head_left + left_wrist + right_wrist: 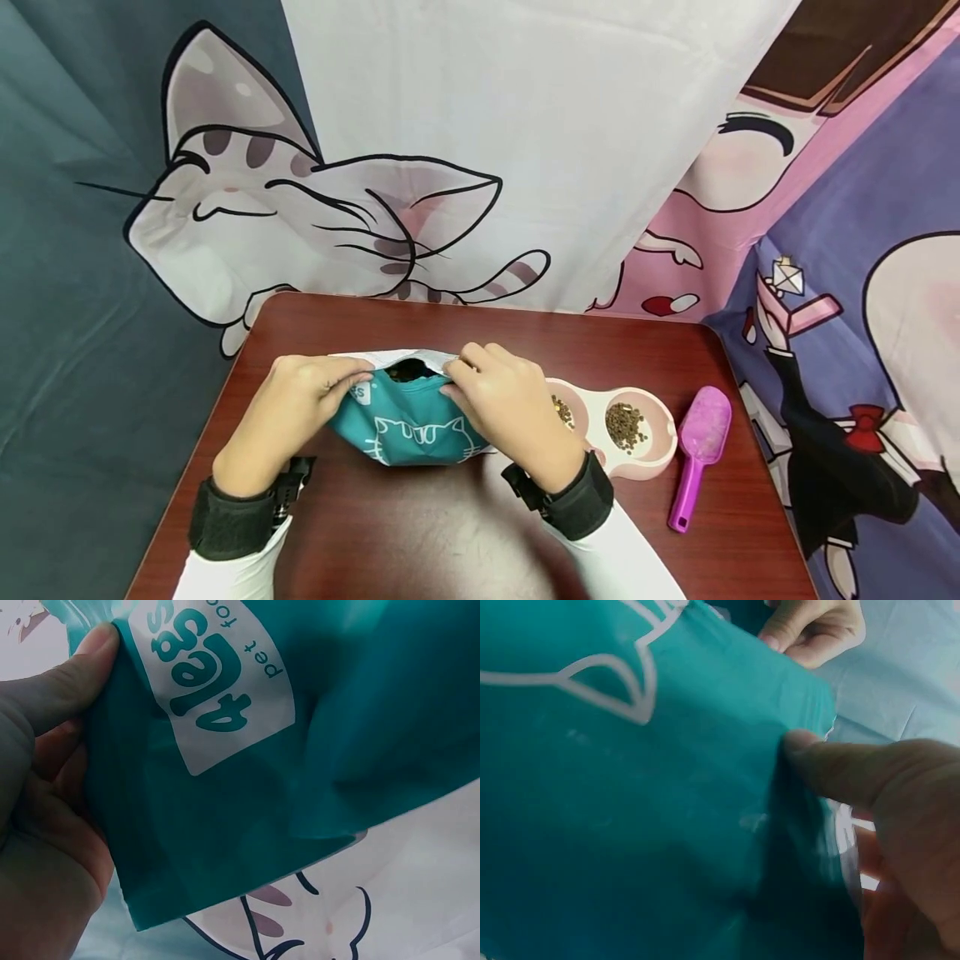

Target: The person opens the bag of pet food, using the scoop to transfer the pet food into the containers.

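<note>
A teal pet food bag (420, 421) with a white cat outline stands at the middle of the table, its mouth parted so that dark contents show inside. My left hand (296, 404) pinches the left corner of its top edge between thumb and fingers. At the right top corner, my right hand (513, 408) pinches the bag the same way. The left wrist view shows the bag's printed label (225, 682) beside the left thumb (82, 664). In the right wrist view the right thumb (832, 761) presses on the teal front, with the fingers behind the edge.
Right of the bag sits a pale pink double bowl (656, 458) with brown kibble (626, 425) in it, partly behind the right hand. A purple scoop (703, 433) lies farther right on the brown table (360, 533). A cat-printed cloth (525, 125) hangs behind.
</note>
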Tool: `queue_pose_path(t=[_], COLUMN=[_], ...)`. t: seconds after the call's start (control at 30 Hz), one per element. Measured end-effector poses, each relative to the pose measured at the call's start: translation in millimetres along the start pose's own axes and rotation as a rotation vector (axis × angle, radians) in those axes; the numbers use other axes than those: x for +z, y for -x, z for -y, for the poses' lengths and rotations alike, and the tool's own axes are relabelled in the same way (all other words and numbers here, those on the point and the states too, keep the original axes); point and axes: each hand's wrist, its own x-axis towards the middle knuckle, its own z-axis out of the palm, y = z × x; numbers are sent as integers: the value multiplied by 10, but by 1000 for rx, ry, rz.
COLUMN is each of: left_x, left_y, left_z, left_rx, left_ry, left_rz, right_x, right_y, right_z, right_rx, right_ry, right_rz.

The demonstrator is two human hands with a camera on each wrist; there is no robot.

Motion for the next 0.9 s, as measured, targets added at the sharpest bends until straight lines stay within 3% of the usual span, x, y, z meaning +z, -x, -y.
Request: queue_pose_path(t=[0.27,0.6,0.9], left_x=[1,-3,-14], left_y=[9,-6,34], left_z=[24,28,29], left_rx=[1,0,-33], left_ry=[9,17,15], left_rz=[-18,-26,-19], right_x=[85,22,131], right_y=[-2,-36,-88], right_z=[-21,66,150], right_rx=[-14,27,19], right_ry=[-36,22,41], right_rz=[-83,-13,-81])
